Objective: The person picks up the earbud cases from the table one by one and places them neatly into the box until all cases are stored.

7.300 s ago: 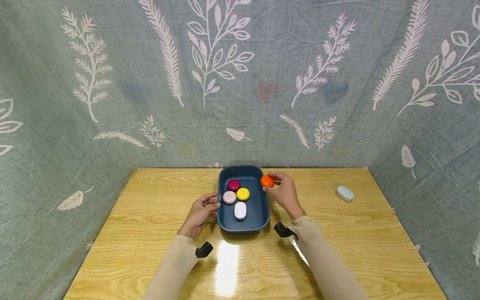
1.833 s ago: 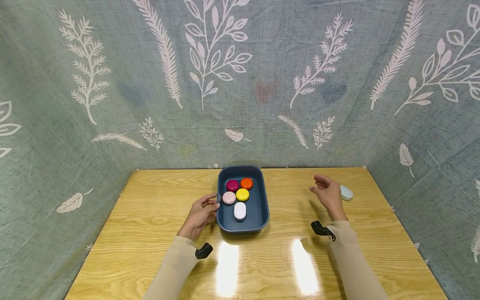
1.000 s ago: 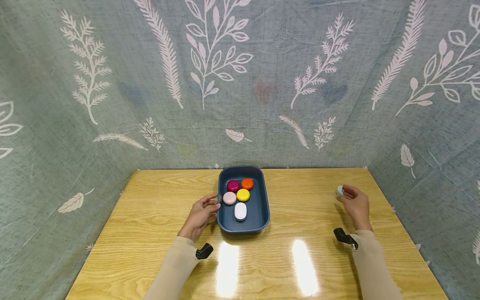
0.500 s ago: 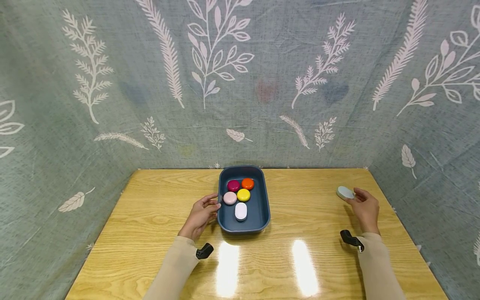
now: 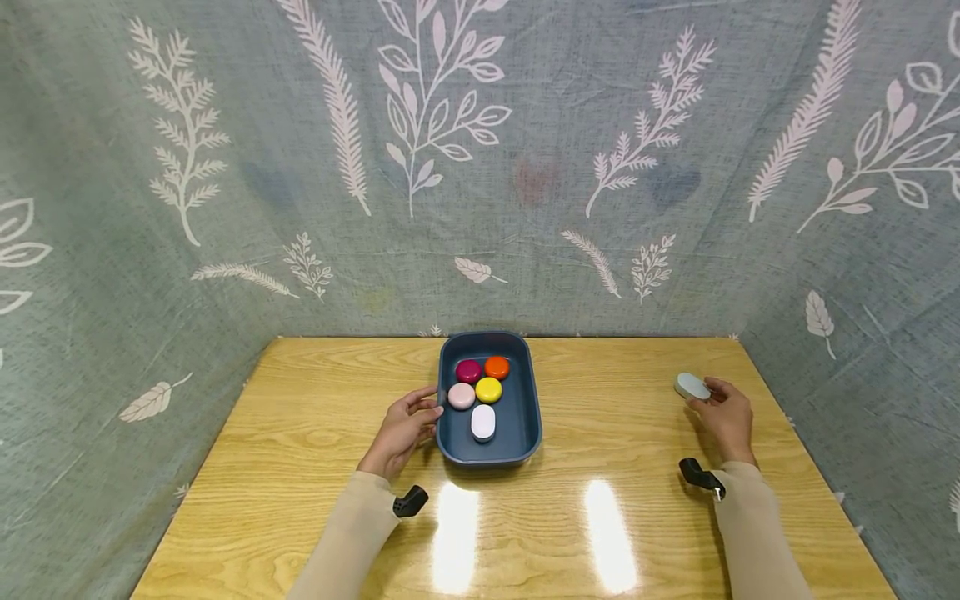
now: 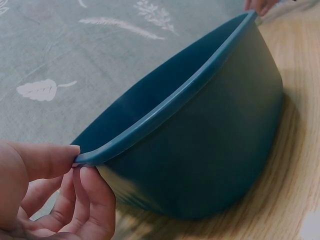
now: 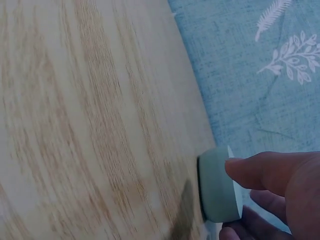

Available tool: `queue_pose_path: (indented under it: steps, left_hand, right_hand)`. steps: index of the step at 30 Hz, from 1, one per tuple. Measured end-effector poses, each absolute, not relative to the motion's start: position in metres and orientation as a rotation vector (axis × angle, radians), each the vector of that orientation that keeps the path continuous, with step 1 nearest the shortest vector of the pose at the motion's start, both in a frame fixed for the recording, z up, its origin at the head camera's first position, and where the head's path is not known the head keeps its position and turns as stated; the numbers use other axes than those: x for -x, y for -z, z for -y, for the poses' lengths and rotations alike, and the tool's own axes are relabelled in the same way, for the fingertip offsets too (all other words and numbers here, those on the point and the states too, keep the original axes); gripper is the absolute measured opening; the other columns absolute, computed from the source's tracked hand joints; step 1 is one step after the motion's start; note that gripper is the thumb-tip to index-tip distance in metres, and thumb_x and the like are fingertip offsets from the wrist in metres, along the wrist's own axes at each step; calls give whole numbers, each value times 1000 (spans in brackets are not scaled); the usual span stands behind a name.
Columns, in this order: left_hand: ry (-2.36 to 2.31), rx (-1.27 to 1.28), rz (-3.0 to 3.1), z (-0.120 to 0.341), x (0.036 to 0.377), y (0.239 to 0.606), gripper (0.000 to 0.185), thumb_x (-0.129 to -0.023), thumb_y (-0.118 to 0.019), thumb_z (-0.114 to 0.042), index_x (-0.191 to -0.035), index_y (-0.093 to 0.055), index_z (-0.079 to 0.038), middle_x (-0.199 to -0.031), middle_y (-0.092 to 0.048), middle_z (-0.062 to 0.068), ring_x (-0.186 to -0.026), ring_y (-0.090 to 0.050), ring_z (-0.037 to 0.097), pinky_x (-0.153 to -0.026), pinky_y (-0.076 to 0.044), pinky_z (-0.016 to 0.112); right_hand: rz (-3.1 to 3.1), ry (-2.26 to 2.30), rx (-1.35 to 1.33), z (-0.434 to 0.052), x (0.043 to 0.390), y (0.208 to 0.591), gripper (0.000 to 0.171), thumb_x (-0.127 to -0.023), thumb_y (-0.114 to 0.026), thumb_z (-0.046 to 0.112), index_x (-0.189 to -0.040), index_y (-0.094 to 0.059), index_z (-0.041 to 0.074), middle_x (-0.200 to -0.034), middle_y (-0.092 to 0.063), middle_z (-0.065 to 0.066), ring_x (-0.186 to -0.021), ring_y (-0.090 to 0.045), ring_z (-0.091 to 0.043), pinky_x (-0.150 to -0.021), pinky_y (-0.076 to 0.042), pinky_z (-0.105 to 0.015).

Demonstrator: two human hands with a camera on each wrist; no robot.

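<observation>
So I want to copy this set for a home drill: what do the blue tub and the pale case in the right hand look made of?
The blue tub looks like moulded plastic with a matte finish: one even colour, a rolled rim, soft sheen. The pale case looks like smooth, satin hard plastic, with rounded edges and flat faces, though ceramic cannot be ruled out. The right hand pinches it.

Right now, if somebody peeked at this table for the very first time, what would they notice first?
Probably the dark blue tub in the middle of the wooden table, with bright round pieces inside: magenta, orange, yellow, pale pink and a white oval. The left hand pinches the tub's rim, while far to the right the right hand holds a pale grey-blue piece.
</observation>
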State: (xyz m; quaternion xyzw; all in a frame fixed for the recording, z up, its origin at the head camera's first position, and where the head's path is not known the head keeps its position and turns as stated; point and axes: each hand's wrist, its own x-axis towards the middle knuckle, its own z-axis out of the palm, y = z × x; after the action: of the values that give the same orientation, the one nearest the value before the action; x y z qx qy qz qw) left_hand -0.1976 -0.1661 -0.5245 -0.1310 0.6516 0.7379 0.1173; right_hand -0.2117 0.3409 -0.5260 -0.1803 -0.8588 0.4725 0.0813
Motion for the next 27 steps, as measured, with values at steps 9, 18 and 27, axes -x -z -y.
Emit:
queue_pose_path:
  steps: [9, 18, 27]
  left_hand:
    - [-2153, 412, -1914, 164, 199, 524, 50, -103, -65, 0, -151, -55, -5, -115, -56, 9, -81, -60, 11, -69, -54, 21]
    - [-2157, 418, -1916, 163, 199, 525, 50, -102, -64, 1, -151, -55, -5, -115, -56, 9, -81, -60, 11, -69, -54, 22]
    - [-2166, 413, -1911, 164, 199, 525, 50, -102, -64, 2, -151, -55, -3, -112, -57, 8, -78, -60, 11, -68, -54, 22]
  right_hand:
    - [2612, -1373, 494, -342, 219, 533, 60, -96, -66, -3, -150, -44, -16, -143, -50, -42, -130, -52, -53, -98, -51, -38]
    - [2565, -1316, 517, -342, 226, 539, 56, -93, -70, -7, -145, -50, -18, -135, -53, -43, -125, -54, -55, -107, -45, -62]
    - [2540, -1336, 565, -339, 225, 537, 51, -93, -71, -7, -140, -54, -17, -133, -56, -42, -123, -57, -53, -105, -47, -60]
